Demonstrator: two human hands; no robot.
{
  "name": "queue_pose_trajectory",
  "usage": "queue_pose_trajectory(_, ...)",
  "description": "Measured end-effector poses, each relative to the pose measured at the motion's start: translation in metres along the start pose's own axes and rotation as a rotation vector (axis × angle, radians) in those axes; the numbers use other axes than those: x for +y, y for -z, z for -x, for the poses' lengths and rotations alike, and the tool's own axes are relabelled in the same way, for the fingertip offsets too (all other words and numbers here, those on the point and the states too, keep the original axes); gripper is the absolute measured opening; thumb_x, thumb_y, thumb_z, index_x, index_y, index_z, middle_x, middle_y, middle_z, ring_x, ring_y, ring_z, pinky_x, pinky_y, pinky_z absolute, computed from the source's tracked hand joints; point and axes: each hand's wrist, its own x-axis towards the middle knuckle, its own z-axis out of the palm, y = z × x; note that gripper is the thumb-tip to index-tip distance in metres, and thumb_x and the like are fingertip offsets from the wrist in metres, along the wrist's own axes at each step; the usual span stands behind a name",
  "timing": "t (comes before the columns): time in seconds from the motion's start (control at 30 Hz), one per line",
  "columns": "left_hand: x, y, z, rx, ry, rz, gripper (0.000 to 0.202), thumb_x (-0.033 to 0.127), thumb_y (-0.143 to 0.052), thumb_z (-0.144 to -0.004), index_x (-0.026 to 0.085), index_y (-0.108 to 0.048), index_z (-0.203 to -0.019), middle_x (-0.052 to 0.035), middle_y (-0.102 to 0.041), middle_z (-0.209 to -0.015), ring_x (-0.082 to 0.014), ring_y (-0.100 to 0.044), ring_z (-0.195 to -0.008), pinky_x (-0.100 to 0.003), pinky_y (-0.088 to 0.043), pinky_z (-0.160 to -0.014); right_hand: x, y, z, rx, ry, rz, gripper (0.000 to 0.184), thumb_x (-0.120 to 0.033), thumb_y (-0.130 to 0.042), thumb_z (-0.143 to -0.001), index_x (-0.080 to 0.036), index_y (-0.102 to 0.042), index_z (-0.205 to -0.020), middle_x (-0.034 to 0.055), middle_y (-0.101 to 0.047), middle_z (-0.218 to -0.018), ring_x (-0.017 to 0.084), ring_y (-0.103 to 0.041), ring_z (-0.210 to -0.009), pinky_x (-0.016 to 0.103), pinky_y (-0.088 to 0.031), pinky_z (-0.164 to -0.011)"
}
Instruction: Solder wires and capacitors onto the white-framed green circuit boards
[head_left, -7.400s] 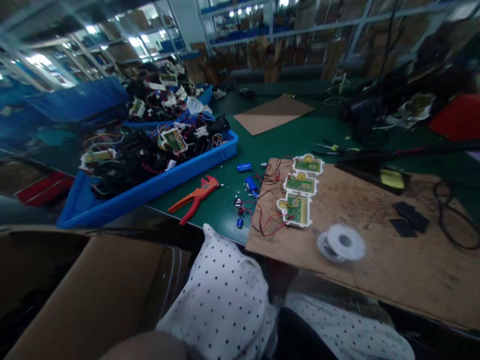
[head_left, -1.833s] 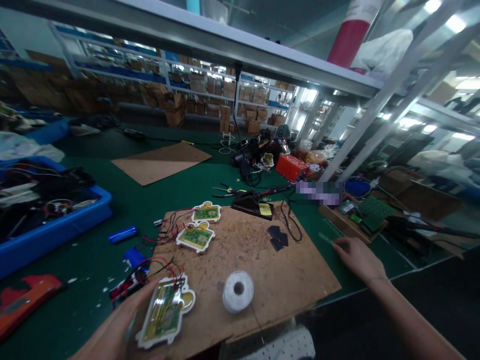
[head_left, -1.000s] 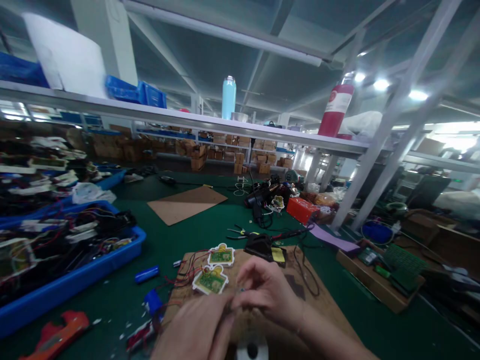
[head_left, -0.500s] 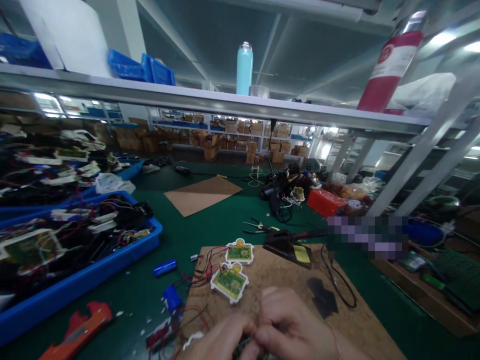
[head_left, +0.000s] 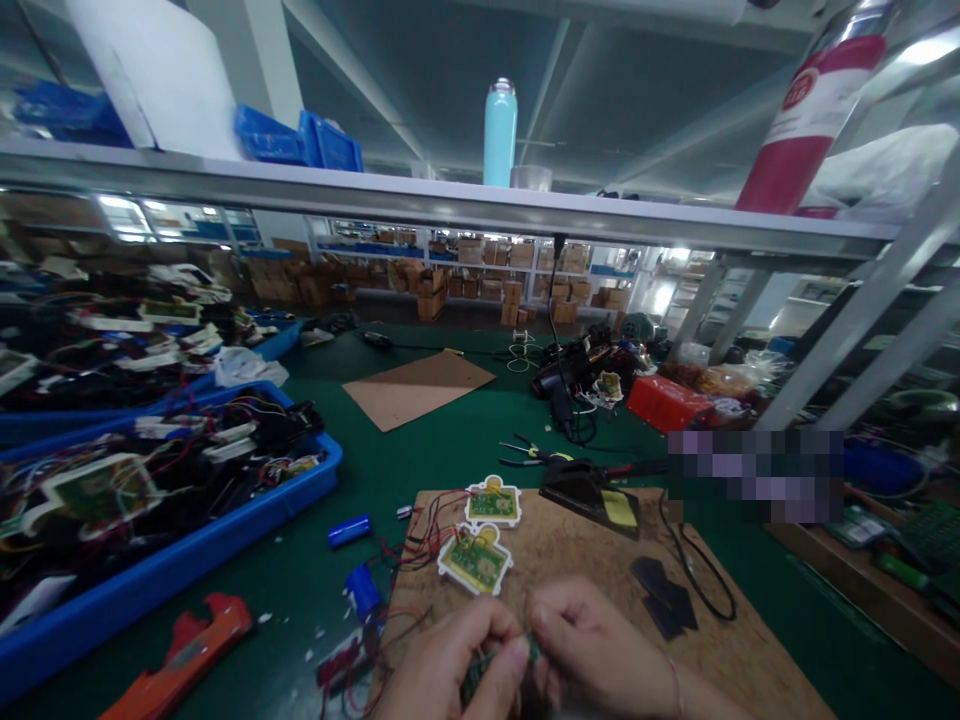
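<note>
My left hand (head_left: pixel 450 670) and my right hand (head_left: pixel 592 655) meet at the bottom edge, over the near end of a brown board (head_left: pixel 592 560). Both are closed, pinching a small green circuit board (head_left: pixel 487 672) between their fingertips; most of it is hidden. Two more white-rimmed green circuit boards (head_left: pixel 477 562) (head_left: pixel 493 502) with red and black wires lie on the brown board just beyond my hands. Blue cylindrical cells (head_left: pixel 349 530) (head_left: pixel 364 592) lie on the green mat to the left.
A blue tray (head_left: pixel 195 560) full of wired boards stands at left, an orange cutter (head_left: pixel 180 655) in front of it. A black soldering stand (head_left: pixel 589 492), dark pads (head_left: pixel 660 595), pliers (head_left: pixel 532 455) and a cardboard sheet (head_left: pixel 420 385) lie farther out. A shelf (head_left: pixel 450 205) crosses overhead.
My left hand picked a board up from the brown board and my right hand came over from the right; both now pinch it. My view tilted up, then slightly down.
</note>
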Motion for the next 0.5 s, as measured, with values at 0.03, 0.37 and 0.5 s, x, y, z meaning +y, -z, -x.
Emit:
queue_pose_trajectory(0.03, 0.002, 0.002, 0.000, 0.005, 0.003, 0.033, 0.023, 0.033, -0.047, -0.095, 0.021, -0.062, -0.082, -0.0012, -0.071, -0.075, -0.0156, -0.065, -0.071, -0.022, -0.046, -0.064, 0.003, 0.000, -0.001, 0.004, -0.023, -0.042, 0.063, -0.075, -0.049, -0.086, -0.016, -0.048, -0.063, -0.0041, -0.045, -0.054, 0.003, -0.036, -0.046, 0.018, -0.026, -0.045)
queue_pose_trajectory(0.37, 0.014, 0.021, 0.000, 0.106, -0.107, -0.269, 0.023, 0.033, -0.048, -0.098, 0.029, -0.071, -0.098, 0.0013, -0.077, -0.099, -0.0172, -0.072, -0.088, -0.022, -0.051, -0.079, 0.001, -0.001, -0.015, 0.156, -0.141, -0.271, 0.046, -0.063, -0.054, -0.091, -0.018, -0.053, -0.100, -0.0052, -0.050, -0.066, 0.004, -0.040, -0.049, 0.014, -0.031, -0.044)
queue_pose_trajectory(0.5, 0.010, 0.017, -0.001, 0.111, -0.039, -0.351, 0.024, 0.033, -0.044, -0.099, 0.027, -0.067, -0.095, -0.0004, -0.076, -0.092, -0.0189, -0.072, -0.084, -0.025, -0.050, -0.074, -0.001, -0.003, -0.011, 0.137, -0.160, -0.221, 0.051, -0.069, -0.046, -0.091, -0.019, -0.052, -0.100, -0.0044, -0.046, -0.071, 0.006, -0.038, -0.055, 0.017, -0.033, -0.046)
